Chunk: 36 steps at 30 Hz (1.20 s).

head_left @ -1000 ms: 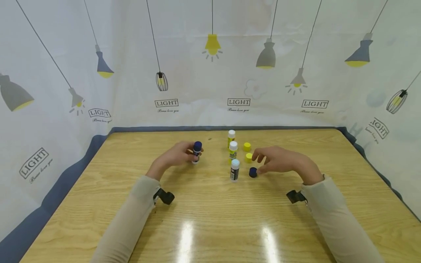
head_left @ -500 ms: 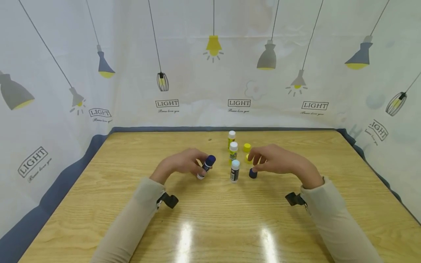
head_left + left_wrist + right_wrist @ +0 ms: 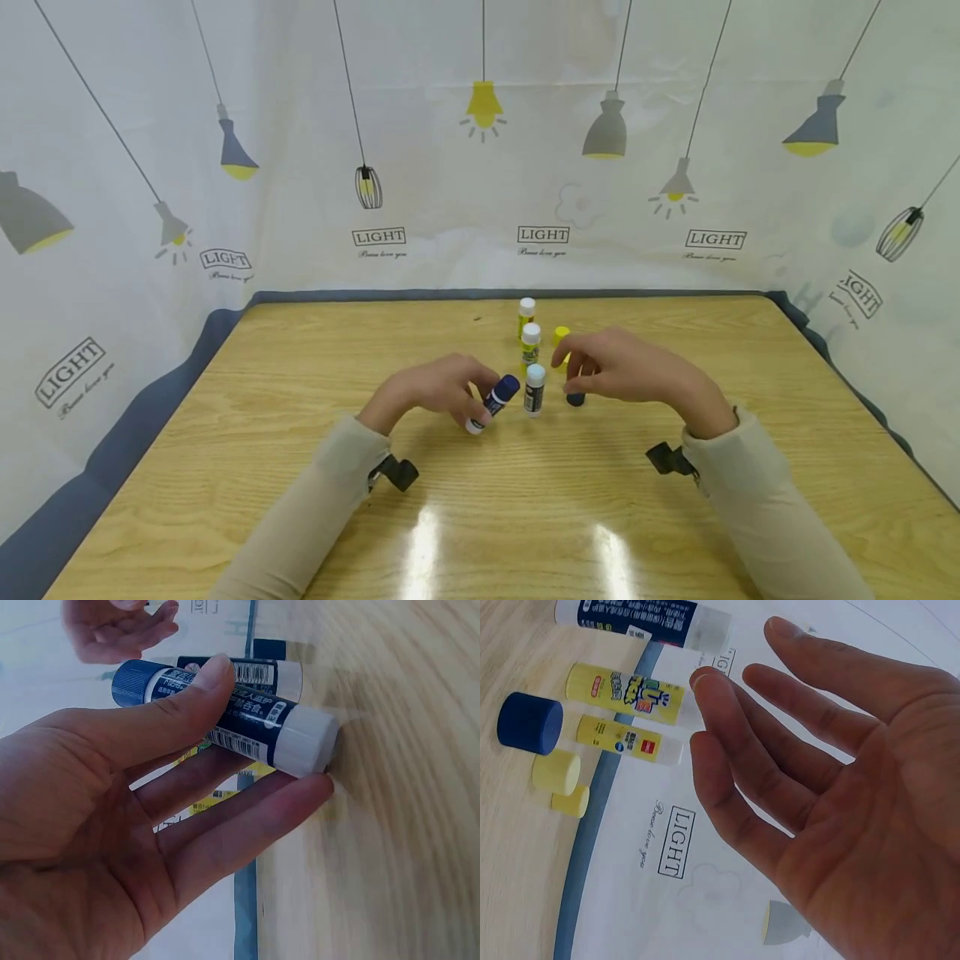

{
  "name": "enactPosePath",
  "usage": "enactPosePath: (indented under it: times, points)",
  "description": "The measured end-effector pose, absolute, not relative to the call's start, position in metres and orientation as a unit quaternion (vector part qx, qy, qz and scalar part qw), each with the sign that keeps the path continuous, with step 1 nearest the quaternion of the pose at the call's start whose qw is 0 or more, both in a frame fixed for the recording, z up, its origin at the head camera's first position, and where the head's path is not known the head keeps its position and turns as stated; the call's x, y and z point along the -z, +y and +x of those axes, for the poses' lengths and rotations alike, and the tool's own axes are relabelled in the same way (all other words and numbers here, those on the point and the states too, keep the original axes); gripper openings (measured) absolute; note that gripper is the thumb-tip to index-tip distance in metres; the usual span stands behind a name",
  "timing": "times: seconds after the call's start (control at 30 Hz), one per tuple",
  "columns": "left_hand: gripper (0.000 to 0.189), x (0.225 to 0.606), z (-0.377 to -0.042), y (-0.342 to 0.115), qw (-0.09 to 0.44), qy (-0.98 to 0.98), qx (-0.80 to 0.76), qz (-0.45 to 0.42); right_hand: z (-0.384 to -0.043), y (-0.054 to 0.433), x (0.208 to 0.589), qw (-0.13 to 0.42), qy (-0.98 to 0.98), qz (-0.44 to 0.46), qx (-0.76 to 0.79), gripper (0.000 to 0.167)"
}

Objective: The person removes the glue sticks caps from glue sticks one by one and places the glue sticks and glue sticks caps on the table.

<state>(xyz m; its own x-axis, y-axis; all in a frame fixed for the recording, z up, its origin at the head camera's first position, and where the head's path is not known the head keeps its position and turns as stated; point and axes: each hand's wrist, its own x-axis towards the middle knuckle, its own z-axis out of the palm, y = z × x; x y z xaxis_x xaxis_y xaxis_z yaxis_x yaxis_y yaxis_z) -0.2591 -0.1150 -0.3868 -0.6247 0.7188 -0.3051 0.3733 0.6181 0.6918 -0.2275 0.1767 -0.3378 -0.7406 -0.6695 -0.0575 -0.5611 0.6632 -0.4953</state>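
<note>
My left hand (image 3: 450,385) grips a dark blue glue stick (image 3: 251,720) between thumb and fingers. It is tilted, with its blue cap on and its white base low over the table. Just right of it stands an uncapped dark blue glue stick (image 3: 534,393), upright with its whitish top showing. My right hand (image 3: 626,371) hovers over a loose dark blue cap (image 3: 529,722), its fingers loosely bent and holding nothing. In the head view the hand partly covers that cap. Two uncapped yellow glue sticks (image 3: 530,347) stand in a row behind the uncapped blue one.
Two yellow caps (image 3: 556,772) lie on the wooden table (image 3: 495,508) beyond the blue cap; the right hand partly hides them in the head view. A white curtain printed with lamps (image 3: 450,192) hangs behind the table's far edge.
My left hand has brought the capped glue stick rightward and nearer to me, tipping it from upright to slanted. My right hand has shifted slightly left over the blue cap.
</note>
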Motion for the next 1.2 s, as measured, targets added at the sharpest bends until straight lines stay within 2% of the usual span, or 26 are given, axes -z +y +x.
enactPosePath:
  times: [0.4,0.7,1.2]
  points:
    - [0.011,0.388,-0.245,-0.096,0.284,0.839,-0.29,0.361,-0.217,0.165,0.338,0.141,0.877,-0.391,0.242,0.025]
    - [0.017,0.391,-0.242,-0.089,0.286,0.832,-0.284,0.38,-0.211,0.159,0.339,0.178,0.884,-0.379,0.206,0.022]
    - [0.016,0.393,-0.236,-0.08,0.254,0.839,-0.267,0.401,-0.21,0.156,0.342,0.184,0.887,-0.371,0.202,0.023]
